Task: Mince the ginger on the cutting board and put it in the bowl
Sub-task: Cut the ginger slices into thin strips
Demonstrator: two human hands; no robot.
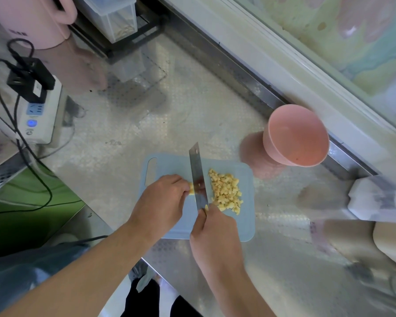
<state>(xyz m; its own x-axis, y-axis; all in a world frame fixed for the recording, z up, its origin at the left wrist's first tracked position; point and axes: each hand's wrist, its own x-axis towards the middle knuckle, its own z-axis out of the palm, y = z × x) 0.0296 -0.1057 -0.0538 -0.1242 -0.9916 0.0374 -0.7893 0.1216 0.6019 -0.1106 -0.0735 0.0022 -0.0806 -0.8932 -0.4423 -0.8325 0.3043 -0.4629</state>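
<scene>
- The left hand [164,197] has its fingers curled over the last uncut stub of ginger [191,188], pinning it to the pale blue cutting board [246,227]; only a small yellow end shows between the knuckles and the blade.
- The right hand [212,233] grips the handle of the cleaver [199,179], which is hidden inside the fist. The blade stands edge-down just beside the left fingertips.
- The diced ginger [226,192] lies in a loose heap on the board to the right of the blade. The pieces look like coarse cubes rather than a mince, so a second pass seems needed.
- With so little stub left, the risk is to the fingertips. It seems wise to keep them tucked back with the knuckles guiding the flat of the blade, and to lay the last sliver flat once it gets too short to hold.
- For the finer pass, gathering the heap and rocking the blade through it, with the free hand resting flat on the spine, should keep bits from scattering over the steel worktop [128,133].
- The pink bowl [297,138] stands off the board's far right corner, near but apart, and shows no ginger inside.
- Bringing the bowl to the board's edge and scraping with the blade's spine should avoid spills.
</scene>
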